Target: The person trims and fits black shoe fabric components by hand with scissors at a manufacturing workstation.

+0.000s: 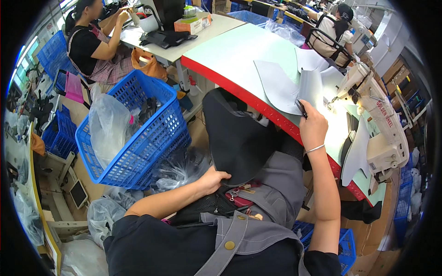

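Black shirt, grey apron, bracelet (pixel 315 148)

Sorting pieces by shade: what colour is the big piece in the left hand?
Black. The large curved fabric piece, held by the left hand on the lap, shows best in the head view.

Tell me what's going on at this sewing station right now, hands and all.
A seated person works at a sewing table with a red front edge. The left hand grips the edge of a black fabric piece draped over the lap. The right hand pinches a grey sheet on the tabletop, beside a white sewing machine. A blue basket with plastic bags stands to the left. Other people work at tables behind.
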The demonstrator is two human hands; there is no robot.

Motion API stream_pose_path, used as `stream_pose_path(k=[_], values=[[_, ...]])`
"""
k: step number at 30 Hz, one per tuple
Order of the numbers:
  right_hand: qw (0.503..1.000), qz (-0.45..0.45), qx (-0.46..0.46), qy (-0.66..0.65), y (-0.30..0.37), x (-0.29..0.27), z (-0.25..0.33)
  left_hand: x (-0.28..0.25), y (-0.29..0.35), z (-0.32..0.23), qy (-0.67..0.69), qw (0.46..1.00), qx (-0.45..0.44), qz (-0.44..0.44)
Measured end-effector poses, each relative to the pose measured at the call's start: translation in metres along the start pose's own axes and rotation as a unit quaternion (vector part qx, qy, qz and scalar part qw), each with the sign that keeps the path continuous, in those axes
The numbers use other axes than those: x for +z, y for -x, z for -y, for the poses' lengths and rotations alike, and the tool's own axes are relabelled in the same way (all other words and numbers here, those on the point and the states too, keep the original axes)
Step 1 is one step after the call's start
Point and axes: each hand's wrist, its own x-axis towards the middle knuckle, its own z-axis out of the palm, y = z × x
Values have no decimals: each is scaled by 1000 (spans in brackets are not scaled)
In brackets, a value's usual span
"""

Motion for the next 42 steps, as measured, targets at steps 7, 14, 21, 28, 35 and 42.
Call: stream_pose_path(k=[7,14,21,28,35,42], values=[[985,-150,78,-32,-13,-23,-12,-3,7,-6,-184,979,-88,25],[934,-157,119,-297,5,-21,-26,15,53,-81,-902,409,-48,131],[911,-194,124,-343,14,-26,-31,47,-29,-28,-804,400,392,202],[914,-48,-174,-362,-22,-51,-2,27,-55,-5,-761,417,413,275],[767,285,-480,-317,64,-25,78,-3,-62,7,-86,992,-28,84],[754,358,-359,-418,84,-17,61,7,0,-23,96,992,-8,86]])
